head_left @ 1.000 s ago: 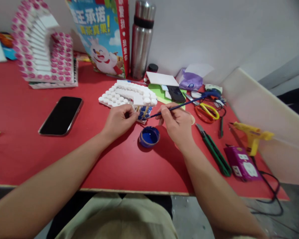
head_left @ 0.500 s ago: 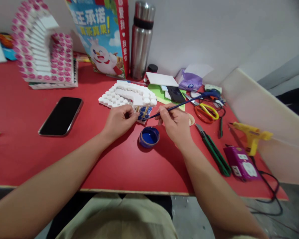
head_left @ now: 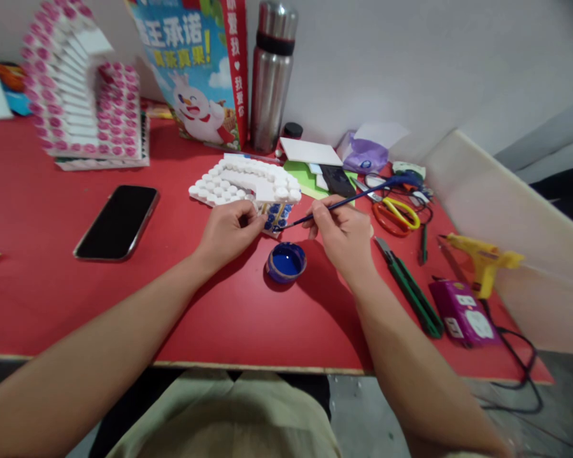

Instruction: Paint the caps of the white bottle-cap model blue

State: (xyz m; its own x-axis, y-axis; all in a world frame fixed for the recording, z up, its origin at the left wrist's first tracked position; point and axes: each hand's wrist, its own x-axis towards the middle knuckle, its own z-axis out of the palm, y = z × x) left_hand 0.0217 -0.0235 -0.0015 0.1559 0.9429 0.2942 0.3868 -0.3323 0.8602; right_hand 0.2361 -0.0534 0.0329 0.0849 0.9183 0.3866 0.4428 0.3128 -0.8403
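Note:
My right hand [head_left: 341,234] is closed round a long blue paintbrush [head_left: 358,196], its tip at the blue-painted lower edge of a white model [head_left: 241,181] covered in rounded white pieces. My left hand [head_left: 233,230] pinches that model at its near edge, thumb against forefinger. Blue rounds show on the part of the model between my hands; the rest of its visible pieces are white. Just in front of them stands a small open pot of blue paint [head_left: 286,262], which neither hand touches.
Left of my hands lies a black phone [head_left: 117,222]; behind it stands a pink-and-white arched model [head_left: 83,89]. A steel flask [head_left: 272,76] and a printed bag [head_left: 191,70] stand at the back. To the right lie scissors [head_left: 396,215], a green utility knife [head_left: 408,287] and a yellow glue gun [head_left: 482,257].
My right hand has shifted slightly right, carrying the paintbrush, whose tip stays by the blue part. My left hand and the model are nearly unchanged.

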